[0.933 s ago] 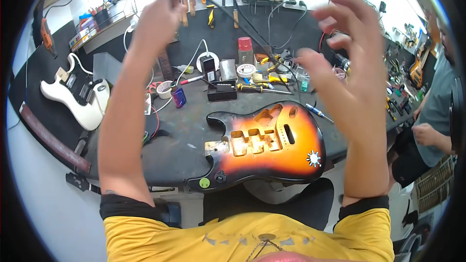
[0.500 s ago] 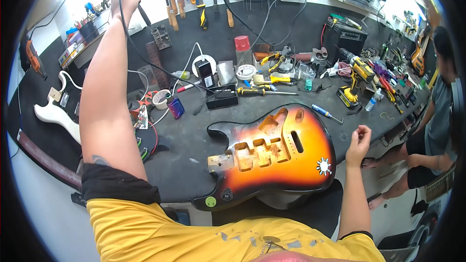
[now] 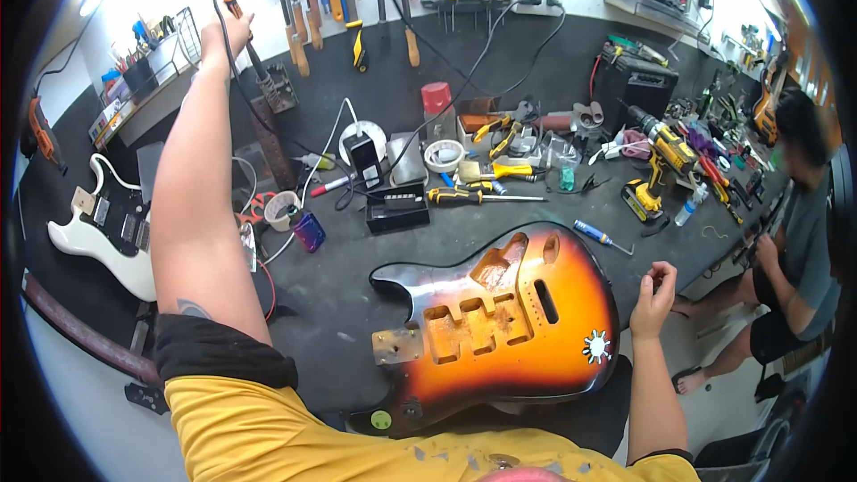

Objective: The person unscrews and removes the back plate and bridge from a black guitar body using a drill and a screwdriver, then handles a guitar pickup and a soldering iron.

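My left hand reaches far out at the upper left, closed around a corded soldering iron with an orange handle. Its dark lower end points down at a metal stand at the back of the bench; whether they touch I cannot tell. My right hand is loosely curled beside the bench's right front edge, with nothing visible in it. Between my arms lies a sunburst electric guitar body with bare routed cavities, a white sun emblem and a round green sticker. It overhangs the near bench edge.
A white guitar lies at the left. Across the bench are a black box, a screwdriver, a blue tube-like tool, a yellow drill and trailing cords. Another person sits at the right.
My view has shifted, and the guitar body appears lower. The soldering iron's lower end is now closer to the stand. At the right, the other person's posture has changed.
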Demonstrator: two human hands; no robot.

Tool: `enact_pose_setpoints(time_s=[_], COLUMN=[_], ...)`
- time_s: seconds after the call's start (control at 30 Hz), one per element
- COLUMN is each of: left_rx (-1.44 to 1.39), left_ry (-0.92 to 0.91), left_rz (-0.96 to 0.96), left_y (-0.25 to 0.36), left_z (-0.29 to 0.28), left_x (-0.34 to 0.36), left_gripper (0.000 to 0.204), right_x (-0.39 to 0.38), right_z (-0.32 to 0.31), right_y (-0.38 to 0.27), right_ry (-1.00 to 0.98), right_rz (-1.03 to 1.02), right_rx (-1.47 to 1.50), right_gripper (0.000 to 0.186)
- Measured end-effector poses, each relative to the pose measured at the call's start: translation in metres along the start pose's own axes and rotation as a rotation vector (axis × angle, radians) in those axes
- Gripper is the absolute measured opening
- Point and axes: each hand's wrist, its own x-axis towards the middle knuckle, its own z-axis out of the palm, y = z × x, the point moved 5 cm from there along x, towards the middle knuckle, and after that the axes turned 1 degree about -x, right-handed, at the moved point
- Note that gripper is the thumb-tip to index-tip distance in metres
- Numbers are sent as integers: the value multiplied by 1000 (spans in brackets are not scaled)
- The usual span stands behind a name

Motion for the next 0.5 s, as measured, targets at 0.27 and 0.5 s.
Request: enact_pose_setpoints(time_s=[0.27,0.5], left_rx=[-271,-274], left_ry=[-204,-201], left_rz=[144,120], left_y=[-53,-144], left_z=[86,95], left_x=[-4,69], left_gripper=[58,59], right_x=[1,5], right_z=[-1,-3], right_y=[-6,-15], right_ry=[16,31], right_rz=[27,39], right_rx=[-58,-88], right_gripper=[23,18])
